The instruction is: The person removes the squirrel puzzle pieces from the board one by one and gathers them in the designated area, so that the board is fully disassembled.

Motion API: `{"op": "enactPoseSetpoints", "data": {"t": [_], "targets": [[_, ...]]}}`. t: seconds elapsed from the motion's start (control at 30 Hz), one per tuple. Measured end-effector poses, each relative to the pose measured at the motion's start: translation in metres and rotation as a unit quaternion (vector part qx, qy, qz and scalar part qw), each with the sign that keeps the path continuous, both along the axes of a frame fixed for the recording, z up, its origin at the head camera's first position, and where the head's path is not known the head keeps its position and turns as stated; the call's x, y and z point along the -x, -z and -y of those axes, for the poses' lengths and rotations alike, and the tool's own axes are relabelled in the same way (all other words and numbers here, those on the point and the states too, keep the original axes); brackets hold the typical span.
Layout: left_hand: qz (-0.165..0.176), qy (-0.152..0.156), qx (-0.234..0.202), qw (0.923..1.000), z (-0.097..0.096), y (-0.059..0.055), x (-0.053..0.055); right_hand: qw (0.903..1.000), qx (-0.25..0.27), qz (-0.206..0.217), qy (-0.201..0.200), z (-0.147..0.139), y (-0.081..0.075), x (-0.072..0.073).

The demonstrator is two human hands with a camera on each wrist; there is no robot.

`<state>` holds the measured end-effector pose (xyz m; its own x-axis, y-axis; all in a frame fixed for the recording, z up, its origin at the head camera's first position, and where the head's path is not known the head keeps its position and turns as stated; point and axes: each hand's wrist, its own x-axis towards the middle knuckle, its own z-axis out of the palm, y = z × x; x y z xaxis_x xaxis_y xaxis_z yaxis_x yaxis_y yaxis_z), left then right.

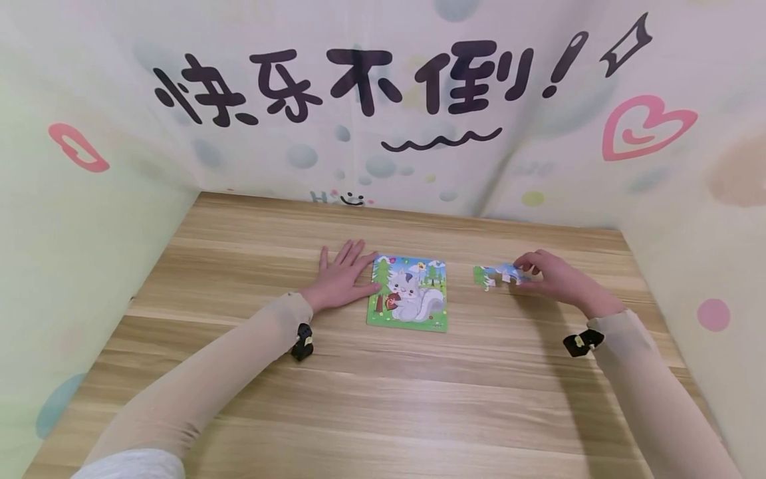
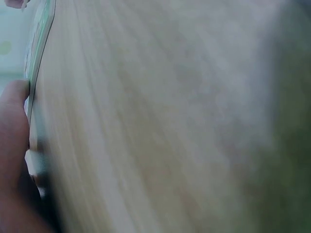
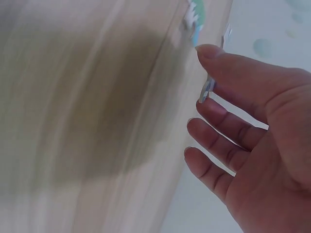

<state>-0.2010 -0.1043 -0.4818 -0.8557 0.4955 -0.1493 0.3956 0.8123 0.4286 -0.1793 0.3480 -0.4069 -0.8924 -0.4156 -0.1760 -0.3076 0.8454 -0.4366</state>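
Note:
A square picture board (image 1: 413,296) with a grey squirrel holding an acorn lies flat on the wooden table. My left hand (image 1: 342,279) rests on the table at its left, fingers spread, thumb and index fingertip right at the board's edge. In the left wrist view the thumb (image 2: 14,102) meets that thin edge. Farther right, my right hand (image 1: 553,276) pinches a small jigsaw piece (image 3: 206,90) between thumb and index finger, the other fingers loosely bent. Beside it are several jigsaw pieces (image 1: 481,276) with green tree and blue sky, partly overlapped by the fingers.
The wood-grain table (image 1: 359,412) runs back to a printed cloth wall (image 1: 269,159) with black lettering and hearts. Cloth sides (image 1: 706,253) stand at left and right. Black wrist cameras (image 1: 303,342) sit on both sleeves.

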Motion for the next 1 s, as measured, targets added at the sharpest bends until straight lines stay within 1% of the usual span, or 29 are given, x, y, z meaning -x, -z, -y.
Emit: {"op": "enactPoseSetpoints", "data": {"t": [0.23,0.4,0.6,0.73,0.9,1.0], "targets": [[-0.007,0.003,0.005,1.0000,0.000,-0.006,-0.003,0.9995,0.002,0.028,0.010,-0.010,0.006,0.002],[0.000,0.001,0.006,1.0000,0.000,-0.006,-0.003,0.9991,0.011,0.038,0.011,-0.015,0.012,0.005],[0.001,0.000,0.000,1.0000,0.000,-0.006,-0.002,0.9992,0.012,0.037,0.009,-0.018,0.018,0.009],[-0.001,-0.001,-0.002,1.0000,0.000,-0.004,-0.002,0.9992,0.017,0.035,0.010,-0.019,0.019,0.009],[-0.001,0.000,0.004,1.0000,-0.001,-0.004,-0.002,0.9985,0.015,0.041,0.033,-0.021,0.018,0.005],[-0.001,0.000,0.008,1.0000,-0.001,-0.006,-0.003,0.9983,0.015,0.041,0.038,-0.021,0.019,0.004]]}}
